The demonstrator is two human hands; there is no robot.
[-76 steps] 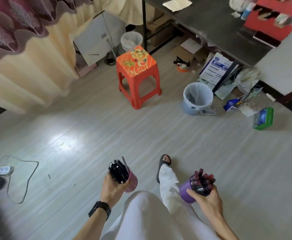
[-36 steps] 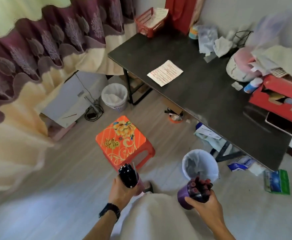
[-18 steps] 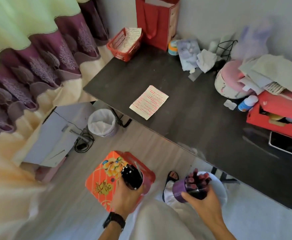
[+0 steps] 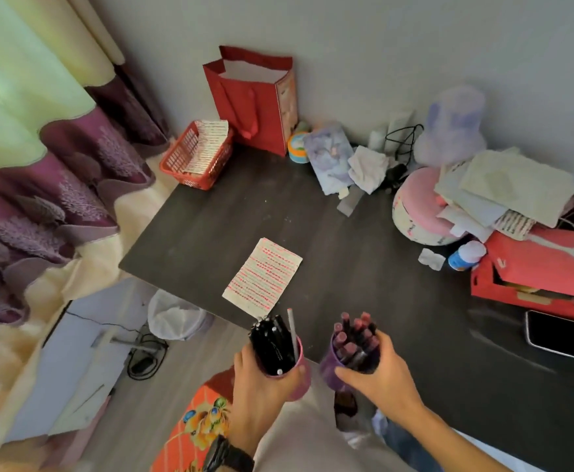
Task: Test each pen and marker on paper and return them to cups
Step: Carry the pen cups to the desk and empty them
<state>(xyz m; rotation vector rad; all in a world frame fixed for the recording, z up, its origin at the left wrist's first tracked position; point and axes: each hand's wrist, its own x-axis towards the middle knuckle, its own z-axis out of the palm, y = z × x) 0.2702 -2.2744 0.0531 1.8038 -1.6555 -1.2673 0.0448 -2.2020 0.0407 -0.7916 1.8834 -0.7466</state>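
**Both cups in hand at the tabletop edge, nothing set down yet**

We see the left hand (image 4: 261,386) wrapped round a pink cup (image 4: 304,383), fingers and thumb curled on its wall. The right hand (image 4: 377,379) grips a purple cup (image 4: 328,364) the same way, thumb on the near side. The cups sit just beside each other, tilted a bit away from us, over the near edge of the tabletop (image 4: 398,301). We judge them carried, not resting on it. One cup per hand leaves no free fingers to pull a pen, so we reckon both cups get put down first.

The pink cup is packed with black pens (image 4: 272,342), caps up, plus one thin white stick (image 4: 291,327) poking above them; we cannot tell what it is. The purple cup holds a tight bunch of markers (image 4: 353,335) with dark red caps. Both are full, so a tilt could spill them.

The paper (image 4: 263,277) lies flat on the tabletop just beyond the cups, near the left edge, with bare dark surface round it. It already carries rows of short red marks top to bottom, leaving little blank space. We cannot tell which pens made them.

Clutter sits well apart: a red basket (image 4: 193,158) and a red bag (image 4: 255,97) at the back, a phone (image 4: 564,335) at right. An orange stool (image 4: 190,430) stands below the left hand.
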